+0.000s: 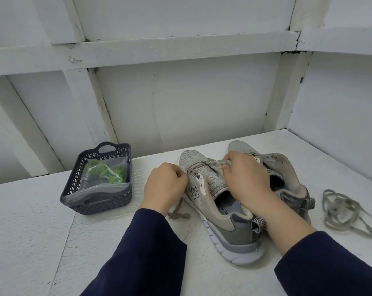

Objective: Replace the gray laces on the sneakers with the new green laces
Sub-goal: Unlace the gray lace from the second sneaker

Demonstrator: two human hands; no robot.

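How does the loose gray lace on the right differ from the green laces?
The gray lace lies bare on the table, right of the sneakers. The green laces sit bagged inside the basket, left of them. Both are loosely coiled.

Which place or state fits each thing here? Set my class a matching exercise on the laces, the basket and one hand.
1. green laces in a clear plastic bag
2. loose gray flat lace
3. dark blue lattice plastic basket
4. left hand

A. pinches the threaded gray lace at an eyelet of the gray mesh sneakers
B. lies right of the sneakers
C. lie inside the basket
D. stands left of the sneakers

Pairs: 1-C, 2-B, 3-D, 4-A
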